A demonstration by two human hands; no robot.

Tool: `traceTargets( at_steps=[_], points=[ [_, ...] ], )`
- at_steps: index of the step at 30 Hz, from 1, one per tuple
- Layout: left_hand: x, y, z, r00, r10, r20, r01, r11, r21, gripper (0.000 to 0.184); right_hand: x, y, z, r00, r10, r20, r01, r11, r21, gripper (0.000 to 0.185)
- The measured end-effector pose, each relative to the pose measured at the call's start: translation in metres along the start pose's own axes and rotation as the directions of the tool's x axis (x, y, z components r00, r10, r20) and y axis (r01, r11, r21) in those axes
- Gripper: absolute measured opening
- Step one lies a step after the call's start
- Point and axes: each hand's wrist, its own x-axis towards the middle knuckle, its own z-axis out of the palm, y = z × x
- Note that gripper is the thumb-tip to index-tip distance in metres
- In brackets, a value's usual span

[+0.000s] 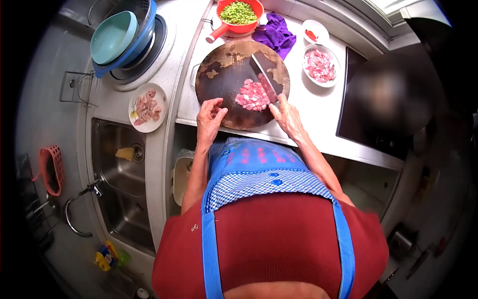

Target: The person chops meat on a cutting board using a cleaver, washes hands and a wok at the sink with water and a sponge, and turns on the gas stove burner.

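A round wooden cutting board with a dark, worn surface lies on the white counter in front of me. On it is a pile of chopped pinkish raw meat. My right hand grips a kitchen knife at the near end. Its blade points up and away, tilted, along the pile's right side, with some meat by the blade; the handle is mostly hidden by my fingers. Over the board's left near edge, my left hand is loosely curled, thumb apart from the fingers, with nothing in it. It stays clear of the meat.
Beyond the board are a red strainer of chopped green vegetables and a purple cloth. To the right stand a bowl of meat, a small bowl with red bits and a stovetop. A meat plate and sink are left.
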Motion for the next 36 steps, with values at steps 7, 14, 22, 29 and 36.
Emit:
traceTargets(
  at_steps=[7, 14, 22, 29, 36],
  points=[
    [0.007, -0.012, -0.007, 0.999, 0.026, 0.042, -0.027, 1.0, 0.015, 0.03, -0.01, -0.005, 0.01, 0.999, 0.027, -0.033, -0.029, 0.998, -0.056, 0.027],
    [0.003, -0.015, -0.012, 0.998, 0.01, 0.062, -0.01, 1.0, 0.001, 0.03, -0.005, 0.0, 0.031, 0.996, -0.066, -0.056, 0.06, 0.994, -0.096, 0.032],
    [-0.008, -0.02, -0.027, 0.998, -0.04, 0.038, 0.04, 0.999, 0.003, 0.03, -0.012, -0.024, 0.041, 0.998, -0.06, -0.034, 0.06, 0.998, -0.005, 0.031],
    [-0.012, -0.022, -0.035, 1.0, -0.007, 0.03, 0.006, 0.999, 0.045, 0.03, -0.011, -0.009, 0.06, 0.994, -0.103, -0.018, 0.102, 0.992, -0.078, 0.03],
    [-0.018, -0.026, -0.041, 1.0, -0.022, 0.008, 0.022, 0.999, 0.047, 0.031, -0.008, -0.017, 0.044, 0.986, -0.163, 0.035, 0.165, 0.984, -0.069, 0.027]
  ],
)
